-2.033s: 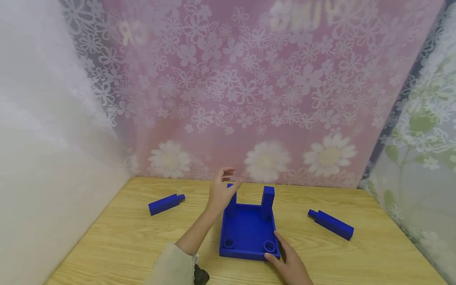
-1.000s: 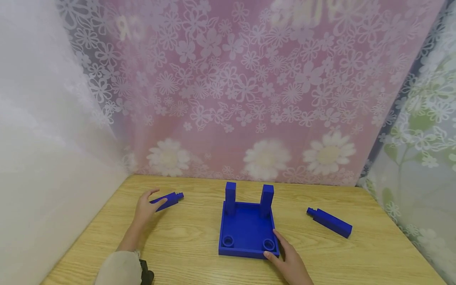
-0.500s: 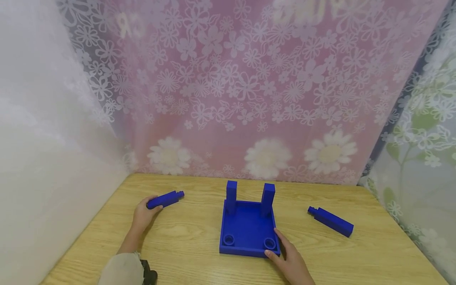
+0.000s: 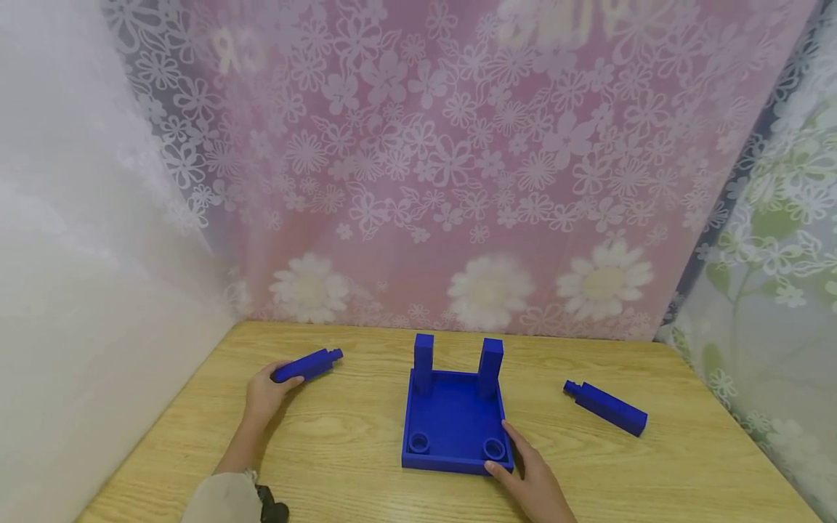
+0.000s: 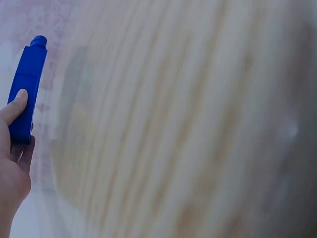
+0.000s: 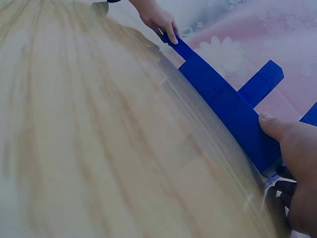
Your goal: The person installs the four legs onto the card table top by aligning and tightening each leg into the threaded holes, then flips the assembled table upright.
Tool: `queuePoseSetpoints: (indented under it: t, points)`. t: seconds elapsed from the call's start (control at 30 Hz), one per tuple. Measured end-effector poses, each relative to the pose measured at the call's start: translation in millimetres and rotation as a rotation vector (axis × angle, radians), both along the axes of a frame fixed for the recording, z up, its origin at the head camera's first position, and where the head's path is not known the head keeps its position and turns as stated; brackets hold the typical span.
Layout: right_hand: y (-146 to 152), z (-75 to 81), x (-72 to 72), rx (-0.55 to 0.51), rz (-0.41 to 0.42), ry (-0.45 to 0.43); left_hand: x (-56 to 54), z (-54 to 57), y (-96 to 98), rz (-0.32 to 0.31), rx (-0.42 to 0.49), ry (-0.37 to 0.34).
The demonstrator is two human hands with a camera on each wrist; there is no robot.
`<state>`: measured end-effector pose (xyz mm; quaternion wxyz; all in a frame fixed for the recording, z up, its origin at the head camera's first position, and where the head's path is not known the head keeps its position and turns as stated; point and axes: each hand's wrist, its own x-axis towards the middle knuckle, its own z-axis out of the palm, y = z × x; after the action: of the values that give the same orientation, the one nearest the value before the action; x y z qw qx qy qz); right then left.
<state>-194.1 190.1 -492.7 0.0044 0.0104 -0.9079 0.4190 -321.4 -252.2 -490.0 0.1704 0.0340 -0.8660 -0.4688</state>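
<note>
At the left of the table, my left hand (image 4: 264,392) grips a blue square leg (image 4: 307,365) by its thick end, thumb on the near side. The leg's narrow round peg points away to the right; the left wrist view shows the same leg (image 5: 27,94) under the thumb. My right hand (image 4: 532,479) holds the near right corner of a blue square tray-like base (image 4: 451,465), thumb on the front rim and fingers along the side. Two blue legs, a left one (image 4: 423,363) and a right one (image 4: 490,367), stand upright in its far corners. Round sockets (image 4: 418,443) occupy the near corners.
Another blue leg (image 4: 608,409) lies on the wooden table (image 4: 340,450) to the right, its peg toward the base. A pink flowered curtain (image 4: 418,181) hangs behind the table, and a white wall-like surface (image 4: 98,254) borders the left side.
My left hand has left the base's far left leg, moved left to the lying leg and taken hold of it. The leg has since shifted slightly right. My right hand has stayed on the base.
</note>
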Motion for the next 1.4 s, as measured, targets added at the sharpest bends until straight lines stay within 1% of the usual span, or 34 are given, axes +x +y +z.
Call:
queuePoseSetpoints:
  t: [0.2,0.4,0.6,0.83,1.0,1.13,1.4]
  points:
    - [0,-1.1,0.2,-0.001,0.001,0.002,3.6,8.6,10.1,-0.038,0.025,0.001]
    - [-1,-1.4,0.1,0.008,-0.015,-0.002,11.5,21.0,22.1,-0.082,0.011,0.018]
    - [-1,-2.6,-0.2,0.008,-0.019,0.004,20.2,32.7,31.5,-0.113,0.017,0.016]
    - [-3,2.0,2.2,0.008,-0.021,-0.007,34.2,39.6,39.6,-0.173,0.067,0.032]
    - [-3,5.5,3.4,0.009,-0.015,-0.007,44.3,46.4,46.7,-0.203,0.102,0.023]
    - [-2,5.1,3.2,0.014,-0.017,-0.008,51.4,50.9,51.9,-0.234,0.114,0.017]
    - [-1,2.3,2.1,0.018,-0.017,-0.007,60.1,52.5,57.7,-0.298,0.155,0.021]
